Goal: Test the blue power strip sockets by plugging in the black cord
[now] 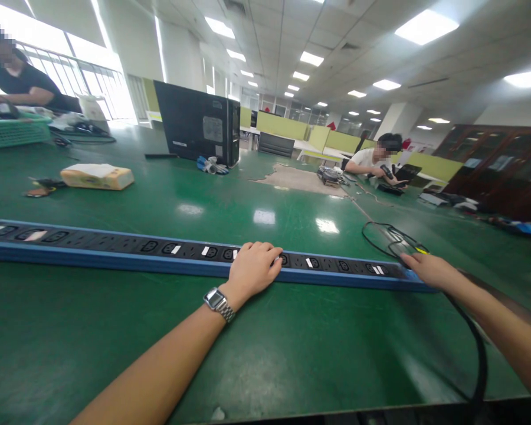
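Note:
A long blue power strip (pixel 150 267) with a black socket face lies across the green table, several white stickers on it. My left hand (pixel 255 267), with a metal watch on its wrist, wraps over the strip's middle, fingers across the sockets. At the strip's right end my right hand (pixel 431 273) is closed on it; most of those fingers are hidden. A black cord (pixel 481 360) runs from under the right hand and curves down past the table's front edge. Behind that hand is a loop of black cable (pixel 383 227), with something yellow by the fingers.
A black computer case (pixel 197 127) stands at the back, blue-grey gloves (pixel 212 166) beside it. Left lie a tissue pack (pixel 98 177) and a green basket (pixel 15 131). One person (pixel 15 79) sits far left; another (pixel 374 162) works back right. The table covering has a torn patch (pixel 292 177).

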Action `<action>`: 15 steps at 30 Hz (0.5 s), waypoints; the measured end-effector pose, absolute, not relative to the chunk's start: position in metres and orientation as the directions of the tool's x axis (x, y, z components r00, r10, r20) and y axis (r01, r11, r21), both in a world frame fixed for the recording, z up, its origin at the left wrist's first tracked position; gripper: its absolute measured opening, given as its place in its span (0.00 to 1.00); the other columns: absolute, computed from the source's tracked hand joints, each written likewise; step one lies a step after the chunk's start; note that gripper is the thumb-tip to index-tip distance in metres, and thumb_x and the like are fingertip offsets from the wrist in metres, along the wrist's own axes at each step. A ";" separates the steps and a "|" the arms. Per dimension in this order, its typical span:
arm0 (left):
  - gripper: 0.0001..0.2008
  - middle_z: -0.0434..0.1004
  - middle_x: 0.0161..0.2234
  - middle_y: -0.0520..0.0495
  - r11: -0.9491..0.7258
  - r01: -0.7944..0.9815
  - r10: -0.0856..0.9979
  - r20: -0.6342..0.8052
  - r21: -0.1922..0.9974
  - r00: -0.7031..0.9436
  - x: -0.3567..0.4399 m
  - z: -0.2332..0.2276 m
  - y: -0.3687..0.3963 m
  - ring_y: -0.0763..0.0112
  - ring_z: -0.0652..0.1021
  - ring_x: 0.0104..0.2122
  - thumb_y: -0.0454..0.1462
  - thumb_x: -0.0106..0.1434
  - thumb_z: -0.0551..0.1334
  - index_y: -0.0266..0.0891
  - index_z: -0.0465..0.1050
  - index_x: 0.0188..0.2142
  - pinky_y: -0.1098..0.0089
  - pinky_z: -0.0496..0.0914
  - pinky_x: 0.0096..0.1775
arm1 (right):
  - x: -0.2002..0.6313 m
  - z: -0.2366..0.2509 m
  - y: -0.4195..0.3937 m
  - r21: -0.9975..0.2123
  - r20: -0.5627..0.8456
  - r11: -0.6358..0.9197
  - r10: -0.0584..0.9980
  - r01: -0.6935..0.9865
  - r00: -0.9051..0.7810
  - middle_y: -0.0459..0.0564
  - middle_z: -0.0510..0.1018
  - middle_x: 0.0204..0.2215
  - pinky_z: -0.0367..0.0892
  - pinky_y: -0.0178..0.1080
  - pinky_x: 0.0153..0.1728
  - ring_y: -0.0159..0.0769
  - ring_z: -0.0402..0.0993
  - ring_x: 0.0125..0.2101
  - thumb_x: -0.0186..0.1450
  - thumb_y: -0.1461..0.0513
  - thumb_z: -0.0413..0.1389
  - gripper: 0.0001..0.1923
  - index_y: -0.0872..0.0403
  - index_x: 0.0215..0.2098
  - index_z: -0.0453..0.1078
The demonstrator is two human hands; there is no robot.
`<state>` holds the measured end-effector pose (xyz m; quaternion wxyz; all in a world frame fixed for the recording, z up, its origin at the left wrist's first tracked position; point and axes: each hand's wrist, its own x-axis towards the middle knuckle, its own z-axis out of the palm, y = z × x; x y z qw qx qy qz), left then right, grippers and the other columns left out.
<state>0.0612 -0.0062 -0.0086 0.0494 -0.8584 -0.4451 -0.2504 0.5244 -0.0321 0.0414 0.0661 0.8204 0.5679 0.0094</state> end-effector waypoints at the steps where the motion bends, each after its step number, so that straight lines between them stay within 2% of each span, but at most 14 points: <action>1: 0.16 0.78 0.44 0.47 -0.599 0.788 0.738 0.476 0.138 0.478 0.061 -0.009 -0.006 0.63 0.74 0.44 0.42 0.69 0.51 0.44 0.74 0.49 0.61 0.63 0.48 | 0.521 0.052 -0.032 0.104 -0.042 -0.363 0.928 0.926 0.369 0.66 0.78 0.43 0.67 0.45 0.44 0.52 0.75 0.44 0.70 0.49 0.36 0.31 0.59 0.38 0.74; 3: 0.16 0.78 0.44 0.47 -0.597 0.791 0.738 0.480 0.136 0.475 0.061 -0.009 -0.005 0.63 0.74 0.44 0.42 0.69 0.51 0.44 0.74 0.49 0.61 0.63 0.48 | 0.507 0.072 -0.033 0.069 -0.034 -0.379 0.924 0.923 0.382 0.65 0.79 0.41 0.67 0.44 0.42 0.52 0.76 0.42 0.69 0.48 0.38 0.30 0.59 0.37 0.76; 6: 0.16 0.78 0.44 0.46 -0.596 0.791 0.737 0.482 0.136 0.473 0.061 -0.010 -0.005 0.63 0.74 0.45 0.42 0.69 0.51 0.44 0.74 0.49 0.61 0.63 0.48 | 0.470 0.085 -0.034 0.020 -0.084 -0.305 0.948 0.952 0.306 0.59 0.81 0.39 0.68 0.41 0.41 0.47 0.77 0.40 0.68 0.48 0.39 0.29 0.56 0.36 0.77; 10: 0.17 0.78 0.44 0.47 -0.605 0.784 0.731 0.484 0.136 0.480 0.061 -0.011 -0.005 0.63 0.74 0.44 0.43 0.69 0.50 0.44 0.74 0.49 0.61 0.63 0.48 | 0.414 0.079 -0.031 0.063 -0.210 -0.208 0.953 0.976 0.217 0.59 0.80 0.33 0.68 0.40 0.37 0.45 0.78 0.36 0.68 0.47 0.39 0.30 0.56 0.30 0.75; 15: 0.17 0.78 0.44 0.47 -0.600 0.789 0.734 0.486 0.136 0.475 0.060 -0.011 -0.005 0.62 0.74 0.44 0.43 0.69 0.50 0.43 0.74 0.49 0.60 0.63 0.47 | 0.389 0.065 -0.019 0.109 -0.251 -0.153 0.952 0.982 0.176 0.63 0.80 0.35 0.68 0.43 0.39 0.48 0.78 0.38 0.69 0.48 0.37 0.32 0.58 0.33 0.76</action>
